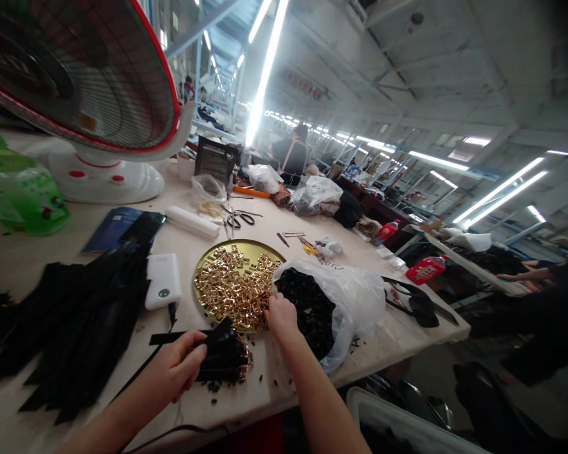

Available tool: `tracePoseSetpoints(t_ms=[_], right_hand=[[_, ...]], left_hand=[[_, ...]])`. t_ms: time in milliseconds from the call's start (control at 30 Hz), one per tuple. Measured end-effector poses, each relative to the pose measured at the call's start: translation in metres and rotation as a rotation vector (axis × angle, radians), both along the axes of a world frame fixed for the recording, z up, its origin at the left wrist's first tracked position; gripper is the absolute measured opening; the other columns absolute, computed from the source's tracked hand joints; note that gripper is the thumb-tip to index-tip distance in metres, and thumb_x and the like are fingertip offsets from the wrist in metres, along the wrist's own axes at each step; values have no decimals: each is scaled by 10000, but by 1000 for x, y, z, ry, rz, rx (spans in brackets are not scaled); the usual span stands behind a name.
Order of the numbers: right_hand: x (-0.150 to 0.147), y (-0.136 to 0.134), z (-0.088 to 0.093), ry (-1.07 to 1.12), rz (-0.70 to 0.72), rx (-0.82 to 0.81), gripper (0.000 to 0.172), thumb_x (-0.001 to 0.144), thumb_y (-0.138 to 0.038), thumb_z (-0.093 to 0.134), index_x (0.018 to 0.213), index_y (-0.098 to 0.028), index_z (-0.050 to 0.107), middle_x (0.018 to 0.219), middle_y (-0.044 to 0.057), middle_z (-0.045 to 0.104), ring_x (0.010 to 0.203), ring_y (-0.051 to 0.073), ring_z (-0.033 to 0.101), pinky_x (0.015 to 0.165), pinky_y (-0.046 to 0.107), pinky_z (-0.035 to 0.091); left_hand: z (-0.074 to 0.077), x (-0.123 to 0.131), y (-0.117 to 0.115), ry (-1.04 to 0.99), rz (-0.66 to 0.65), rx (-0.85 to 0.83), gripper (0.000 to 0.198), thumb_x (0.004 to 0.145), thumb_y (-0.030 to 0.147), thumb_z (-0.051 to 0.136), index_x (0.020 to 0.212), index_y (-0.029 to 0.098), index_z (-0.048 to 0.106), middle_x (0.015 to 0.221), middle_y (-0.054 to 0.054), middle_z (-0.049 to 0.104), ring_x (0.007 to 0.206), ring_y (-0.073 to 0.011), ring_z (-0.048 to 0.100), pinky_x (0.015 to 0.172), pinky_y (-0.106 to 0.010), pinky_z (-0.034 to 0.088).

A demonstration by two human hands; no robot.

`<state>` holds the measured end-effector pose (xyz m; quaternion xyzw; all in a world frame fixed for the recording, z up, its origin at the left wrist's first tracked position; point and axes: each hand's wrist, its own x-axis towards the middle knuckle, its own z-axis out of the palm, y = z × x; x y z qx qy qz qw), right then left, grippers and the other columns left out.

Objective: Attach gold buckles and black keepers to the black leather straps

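Observation:
My left hand (179,366) is closed, with a black strap (221,331) pinched between thumb and fingers. Beneath it lies a pile of black straps with gold buckles (243,360) at their right ends. My right hand (282,316) is at the right rim of a round gold tray (199,306) heaped with gold-coloured metal buckles (234,287). Its fingers are curled together, and the tips are hidden among the buckles. Just right of that hand, a white plastic bag (359,296) lies open, full of small black pieces (307,309).
Loose black straps (80,315) cover the table's left side, beside a white power bank (163,280) with a cable. A fan (113,180) and green bottle (23,189) stand behind. Scissors (239,219) lie beyond the tray. A person's arm (532,275) shows at right.

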<state>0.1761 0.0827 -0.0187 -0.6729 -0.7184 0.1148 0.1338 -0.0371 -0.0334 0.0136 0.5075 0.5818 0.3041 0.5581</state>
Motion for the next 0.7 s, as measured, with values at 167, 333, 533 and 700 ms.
tracePoseSetpoints(t_ms=[167,333,533,700], right_hand=[[8,1,-8,116,-5,8,69,671,-135,621,736,-157,619,872,81,589,823,206,561,739,307,383],[18,-4,-4,397,-25,29,109,749,-187,519,687,-165,605,790,45,585,777,170,547,747,286,387],[-14,-40,7,873,-20,-108,155,793,-297,470,840,-163,533,707,7,593,636,128,574,615,260,466],[-60,-85,15,1751,-159,-525,206,655,-275,683,743,-182,522,668,-23,600,562,80,565,559,196,460]], left_hand=[[-1,1,-1,12,-73,-1,294,723,463,416,852,203,461,423,115,427,332,-75,344,349,-173,270],[-1,3,2,-22,-65,6,303,699,475,431,820,200,470,412,114,435,318,-73,340,357,-180,259],[5,12,10,-35,57,34,338,690,494,476,831,187,499,414,119,407,351,-79,338,374,-187,263],[9,21,17,-60,60,26,363,623,499,562,770,169,531,463,101,428,385,-75,352,379,-191,251]])
